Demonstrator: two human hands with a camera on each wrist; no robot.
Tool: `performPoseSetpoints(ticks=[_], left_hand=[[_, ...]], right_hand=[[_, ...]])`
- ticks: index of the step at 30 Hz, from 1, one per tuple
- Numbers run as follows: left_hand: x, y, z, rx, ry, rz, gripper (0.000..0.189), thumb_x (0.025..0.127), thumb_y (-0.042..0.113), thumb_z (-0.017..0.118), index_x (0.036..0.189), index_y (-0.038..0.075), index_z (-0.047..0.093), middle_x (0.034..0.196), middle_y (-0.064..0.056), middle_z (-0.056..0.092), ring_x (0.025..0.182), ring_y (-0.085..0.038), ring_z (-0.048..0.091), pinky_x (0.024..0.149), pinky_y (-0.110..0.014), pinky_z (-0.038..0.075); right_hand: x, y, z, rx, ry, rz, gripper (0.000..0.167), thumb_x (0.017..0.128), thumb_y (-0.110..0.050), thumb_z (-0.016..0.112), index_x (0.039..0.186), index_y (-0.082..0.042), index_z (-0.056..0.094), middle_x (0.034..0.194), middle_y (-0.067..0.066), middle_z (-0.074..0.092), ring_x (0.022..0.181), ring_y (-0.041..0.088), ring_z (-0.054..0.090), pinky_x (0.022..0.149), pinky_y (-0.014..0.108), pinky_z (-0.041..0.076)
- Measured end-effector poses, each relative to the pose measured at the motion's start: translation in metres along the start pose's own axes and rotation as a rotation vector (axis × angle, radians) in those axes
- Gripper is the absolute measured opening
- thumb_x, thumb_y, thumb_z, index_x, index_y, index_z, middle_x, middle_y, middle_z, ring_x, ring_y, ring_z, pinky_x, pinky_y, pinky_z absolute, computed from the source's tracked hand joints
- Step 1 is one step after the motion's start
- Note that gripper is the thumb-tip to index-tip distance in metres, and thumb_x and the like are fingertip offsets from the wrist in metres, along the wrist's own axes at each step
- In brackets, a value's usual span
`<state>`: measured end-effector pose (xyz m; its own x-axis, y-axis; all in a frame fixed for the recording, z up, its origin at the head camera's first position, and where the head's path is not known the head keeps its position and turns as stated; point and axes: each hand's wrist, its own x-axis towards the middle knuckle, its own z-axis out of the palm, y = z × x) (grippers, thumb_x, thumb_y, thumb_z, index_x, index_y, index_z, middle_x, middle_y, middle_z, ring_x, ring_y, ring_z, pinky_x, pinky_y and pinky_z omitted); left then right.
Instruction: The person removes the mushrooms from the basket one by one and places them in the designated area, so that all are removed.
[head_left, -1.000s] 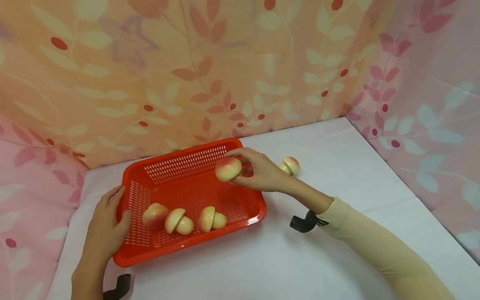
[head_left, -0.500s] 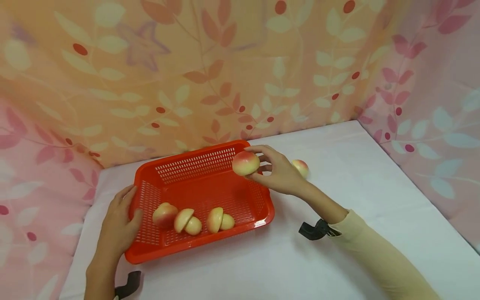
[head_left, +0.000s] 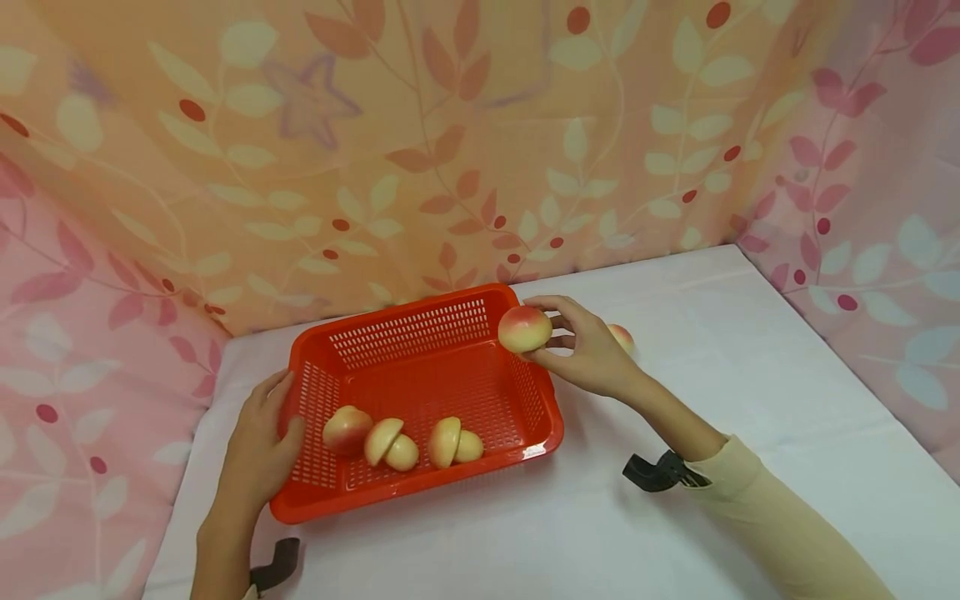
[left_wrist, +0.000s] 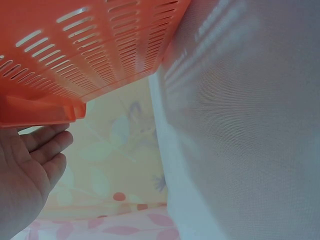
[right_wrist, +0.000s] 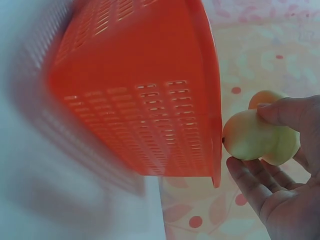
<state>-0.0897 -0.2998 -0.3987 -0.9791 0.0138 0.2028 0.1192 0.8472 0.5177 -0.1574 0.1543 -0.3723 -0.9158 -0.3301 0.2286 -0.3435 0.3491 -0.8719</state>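
Observation:
A red slotted plastic basket [head_left: 420, 390] stands on the white-covered table. Inside, along its near side, lie a toy mushroom [head_left: 348, 430] at the left, a second mushroom [head_left: 392, 446] and a third mushroom [head_left: 454, 443], all with pink-and-yellow caps. My left hand [head_left: 258, 446] holds the basket's left rim, thumb above it and fingers beneath; the left wrist view hides the thumb. My right hand [head_left: 588, 354] pinches another mushroom [head_left: 525, 329] by thumb and fingers over the right rim. Just behind this hand, a further mushroom [head_left: 621, 337] on the table is mostly hidden.
Floral cloth [head_left: 480, 167] hangs close behind the basket and at both sides. White cloth [head_left: 742, 375] covers the table right of the basket. A black bent piece [head_left: 652, 472] is attached at the right wrist, and a similar black piece [head_left: 277, 565] at the left.
My right hand has carried its mushroom from over the basket's inside rightward to the right rim, covering more of the table mushroom. My left hand stays on the rim; the head view has shifted.

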Motion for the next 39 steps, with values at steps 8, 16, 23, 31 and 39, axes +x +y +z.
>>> performPoseSetpoints(ticks=[8,16,23,31,39], left_hand=[[0.0,0.001,-0.001,0.011,-0.004,-0.003,0.063,0.098,0.008,0.055,0.159,-0.001,0.042,0.162,-0.026,0.042,0.146,-0.051,0.04,0.111,-0.08,0.037],[-0.001,-0.001,-0.002,0.004,0.012,0.013,0.062,0.098,0.006,0.055,0.158,-0.002,0.044,0.162,-0.025,0.043,0.146,-0.05,0.04,0.111,-0.078,0.038],[-0.001,0.001,0.0,0.014,-0.023,-0.034,0.067,0.098,0.008,0.056,0.162,0.002,0.038,0.164,-0.025,0.04,0.148,-0.052,0.039,0.111,-0.081,0.038],[-0.001,0.002,0.001,0.028,-0.032,-0.037,0.067,0.099,0.009,0.055,0.162,0.002,0.037,0.164,-0.026,0.04,0.147,-0.052,0.038,0.111,-0.081,0.038],[-0.002,0.003,0.0,0.032,-0.036,-0.038,0.067,0.099,0.009,0.056,0.163,0.003,0.037,0.164,-0.026,0.04,0.147,-0.051,0.039,0.109,-0.082,0.039]], right_hand=[[-0.004,0.005,-0.002,0.006,0.021,-0.026,0.065,0.089,-0.009,0.082,0.148,-0.015,0.055,0.147,0.005,0.06,0.125,0.026,0.069,0.1,0.034,0.063],[-0.01,0.007,-0.005,0.011,0.044,-0.005,0.067,0.087,-0.011,0.085,0.147,-0.017,0.056,0.146,0.003,0.062,0.122,0.024,0.068,0.099,0.032,0.063],[-0.015,0.009,-0.008,-0.014,0.072,0.022,0.067,0.087,-0.014,0.086,0.147,-0.018,0.056,0.144,0.002,0.064,0.12,0.022,0.071,0.097,0.032,0.064],[-0.018,0.015,-0.011,0.024,0.079,0.018,0.068,0.087,-0.008,0.085,0.148,-0.014,0.055,0.145,0.007,0.062,0.118,0.025,0.071,0.093,0.022,0.063],[-0.022,0.023,-0.015,0.053,0.089,0.01,0.067,0.087,-0.005,0.085,0.147,-0.012,0.055,0.144,0.012,0.061,0.113,0.021,0.071,0.09,0.018,0.062]])
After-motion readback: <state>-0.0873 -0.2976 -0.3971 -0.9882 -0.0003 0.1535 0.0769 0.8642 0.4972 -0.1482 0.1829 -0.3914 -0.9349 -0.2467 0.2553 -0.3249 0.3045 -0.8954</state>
